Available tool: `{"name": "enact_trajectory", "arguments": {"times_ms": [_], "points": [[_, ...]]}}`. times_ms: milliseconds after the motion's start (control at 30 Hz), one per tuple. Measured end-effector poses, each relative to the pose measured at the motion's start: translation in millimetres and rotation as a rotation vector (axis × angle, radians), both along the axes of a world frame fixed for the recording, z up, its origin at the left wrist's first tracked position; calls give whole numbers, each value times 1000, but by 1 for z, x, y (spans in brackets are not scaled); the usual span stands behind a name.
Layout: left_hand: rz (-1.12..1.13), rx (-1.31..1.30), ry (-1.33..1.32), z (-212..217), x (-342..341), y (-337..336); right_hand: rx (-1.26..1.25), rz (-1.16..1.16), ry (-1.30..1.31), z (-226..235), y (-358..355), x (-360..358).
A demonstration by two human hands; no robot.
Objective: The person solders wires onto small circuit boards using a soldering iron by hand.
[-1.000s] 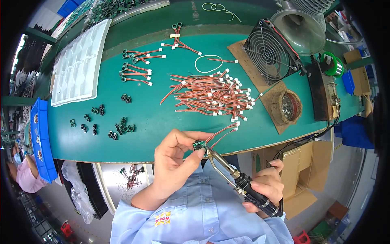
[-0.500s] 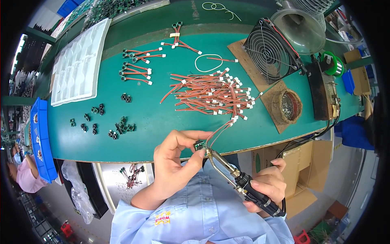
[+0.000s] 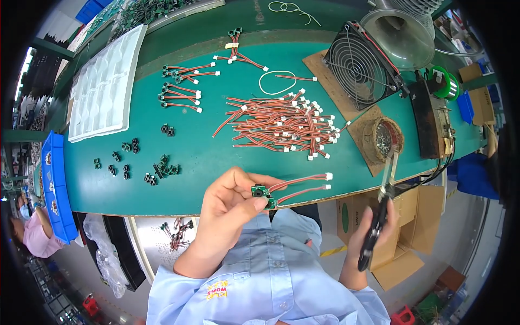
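My left hand [image 3: 219, 216] pinches a small green circuit board [image 3: 260, 190] between thumb and fingers, just past the bench's front edge. Two red-and-dark cables [image 3: 300, 180] run from the board to the right, each ending in a white connector. My right hand [image 3: 356, 244] is wrapped around the black handle of a soldering iron [image 3: 371, 244], blurred by motion. Its metal front end overlaps the near rim of a round brown pot [image 3: 399, 145] holding light scraps; whether it touches cannot be made out.
A heap of red cables [image 3: 281, 124] lies mid-bench. Loose small boards [image 3: 162, 168] and wired boards [image 3: 181, 96] lie left, beside a white tray [image 3: 105, 86]. At right stand a fan [image 3: 357, 67], a dark box [image 3: 428, 119] and a green solder reel [image 3: 445, 85].
The soldering iron has swung right, away from the circuit board to the pot. My left hand has turned the board, and its cables now point right instead of up toward the heap.
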State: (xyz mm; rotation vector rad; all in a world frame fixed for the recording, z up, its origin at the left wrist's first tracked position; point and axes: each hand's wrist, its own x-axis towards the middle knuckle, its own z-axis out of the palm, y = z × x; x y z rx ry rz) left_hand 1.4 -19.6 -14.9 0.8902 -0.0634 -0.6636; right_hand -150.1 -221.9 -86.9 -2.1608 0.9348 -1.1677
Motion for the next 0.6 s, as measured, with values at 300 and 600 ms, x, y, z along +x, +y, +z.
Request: {"name": "enact_trajectory", "arguments": {"times_ms": [300, 600], "points": [[18, 64, -126, -2, -2, -1, -6, 678, -148, 56, 0, -3], [23, 102, -212, -5, -5, 0, 33, 952, -38, 66, 20, 14]]}}
